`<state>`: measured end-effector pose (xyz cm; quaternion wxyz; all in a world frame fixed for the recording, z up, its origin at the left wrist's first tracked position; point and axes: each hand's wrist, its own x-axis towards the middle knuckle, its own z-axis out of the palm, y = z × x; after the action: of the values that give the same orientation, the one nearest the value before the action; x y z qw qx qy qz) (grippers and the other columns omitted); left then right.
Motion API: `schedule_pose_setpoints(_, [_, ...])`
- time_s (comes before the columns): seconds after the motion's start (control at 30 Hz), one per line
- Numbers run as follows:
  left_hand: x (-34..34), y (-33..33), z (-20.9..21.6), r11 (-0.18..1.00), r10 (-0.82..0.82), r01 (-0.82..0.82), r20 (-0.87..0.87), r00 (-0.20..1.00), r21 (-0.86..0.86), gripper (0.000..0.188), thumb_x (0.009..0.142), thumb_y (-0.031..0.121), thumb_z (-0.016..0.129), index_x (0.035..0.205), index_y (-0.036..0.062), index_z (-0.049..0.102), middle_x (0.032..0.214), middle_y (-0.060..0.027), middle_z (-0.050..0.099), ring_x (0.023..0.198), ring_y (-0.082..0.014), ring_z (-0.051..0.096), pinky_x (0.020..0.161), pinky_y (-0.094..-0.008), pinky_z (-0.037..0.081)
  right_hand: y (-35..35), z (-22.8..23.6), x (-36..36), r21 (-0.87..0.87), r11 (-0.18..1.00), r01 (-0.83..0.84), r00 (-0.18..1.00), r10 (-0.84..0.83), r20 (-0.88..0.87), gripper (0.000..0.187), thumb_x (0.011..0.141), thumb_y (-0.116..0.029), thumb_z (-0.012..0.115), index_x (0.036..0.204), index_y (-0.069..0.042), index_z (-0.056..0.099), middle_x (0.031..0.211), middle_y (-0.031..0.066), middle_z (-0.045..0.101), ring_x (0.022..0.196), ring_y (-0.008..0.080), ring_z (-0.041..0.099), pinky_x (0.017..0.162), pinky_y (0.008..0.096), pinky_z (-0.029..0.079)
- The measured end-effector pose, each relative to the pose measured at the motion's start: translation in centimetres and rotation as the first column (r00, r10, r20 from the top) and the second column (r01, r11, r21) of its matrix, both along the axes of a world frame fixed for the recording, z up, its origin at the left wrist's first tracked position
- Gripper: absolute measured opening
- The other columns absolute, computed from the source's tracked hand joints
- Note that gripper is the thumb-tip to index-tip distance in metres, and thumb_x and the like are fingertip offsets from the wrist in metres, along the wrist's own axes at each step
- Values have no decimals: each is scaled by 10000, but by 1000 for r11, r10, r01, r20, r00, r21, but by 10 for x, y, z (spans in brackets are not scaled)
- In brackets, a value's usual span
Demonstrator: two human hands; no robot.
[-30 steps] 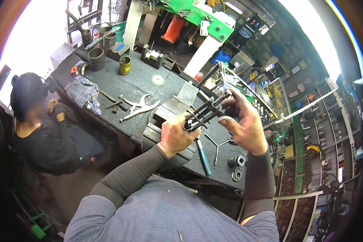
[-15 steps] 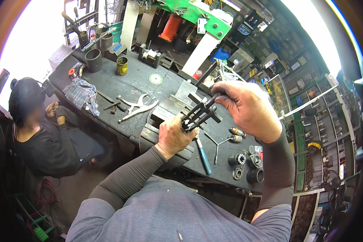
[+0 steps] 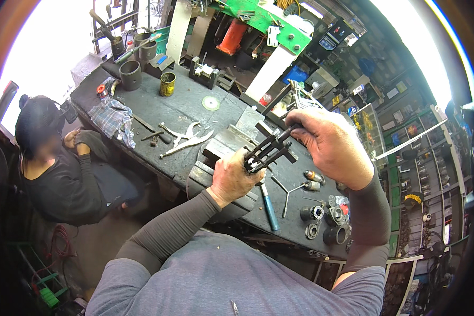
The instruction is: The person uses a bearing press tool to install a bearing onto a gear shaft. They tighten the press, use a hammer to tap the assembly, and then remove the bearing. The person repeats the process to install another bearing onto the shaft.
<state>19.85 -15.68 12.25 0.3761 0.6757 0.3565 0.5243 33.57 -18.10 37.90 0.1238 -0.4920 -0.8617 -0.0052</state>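
A dark metal gear puller [image 3: 269, 147] is held over the vise, tilted up to the right. My left hand [image 3: 234, 177] is wrapped round the lower end of its jaws, where a small shiny part shows between the legs. At the upper end, the fingers of my right hand [image 3: 329, 145] are closed on the puller's screw. Below my left hand is a large bench vise [image 3: 216, 188]. A blue-handled hammer [image 3: 269, 208] lies just right of the vise, its head partly hidden. Near it is a Y-shaped socket wrench [image 3: 287, 192].
On the dark workbench [image 3: 158, 113] lie large pliers [image 3: 187, 139], a grinding disc [image 3: 210, 103], a yellow can [image 3: 167, 84] and a checked cloth [image 3: 112, 121]. Several ringed metal parts [image 3: 312, 212] stand at the right edge. Another person [image 3: 63, 168] sits at the left.
The whole scene has shifted slightly right and down in the view. Both hands keep their hold on the puller; my right hand has turned slightly at the screw.
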Motion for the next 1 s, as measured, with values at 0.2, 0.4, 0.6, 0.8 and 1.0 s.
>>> schedule_pose_setpoints(0.2, [0,-2,-3,999,52,-52,-54,997,8,408,820,327,916,1024,43,706,820,-146,752,762,-376,757,688,-462,601,-3,-3,-2,63,998,-22,998,18,53,144,994,-126,746,1094,-24,726,983,209,730,921,438,712,796,478,561])
schedule_pose_setpoints(0.4, [7,1,-8,996,86,-85,-38,996,33,341,817,304,919,948,49,735,794,-153,733,717,-369,728,672,-450,584,3,9,-12,16,988,152,917,-147,372,231,1015,-200,709,966,13,636,973,260,714,911,432,716,767,487,561])
schedule_pose_setpoints(0.6, [4,0,-6,999,41,-40,-36,999,29,426,829,347,928,1024,48,695,823,-161,748,784,-404,754,689,-482,592,10,10,-1,55,987,-149,988,147,53,299,964,-250,808,1040,31,740,871,228,725,850,433,731,759,495,576])
schedule_pose_setpoints(0.8, [7,4,-16,999,26,-26,0,1000,26,413,828,361,933,956,45,700,796,-152,728,730,-384,731,673,-465,582,8,6,-12,48,995,88,952,-98,291,273,963,-269,818,979,-12,725,814,217,681,821,448,685,746,504,549])
schedule_pose_setpoints(1.0, [6,4,-15,999,15,-15,17,1000,38,405,822,344,929,958,41,697,790,-154,720,728,-384,729,671,-470,577,11,6,3,30,980,-198,975,194,110,331,982,-323,794,993,-11,682,887,205,679,894,436,689,778,503,546])
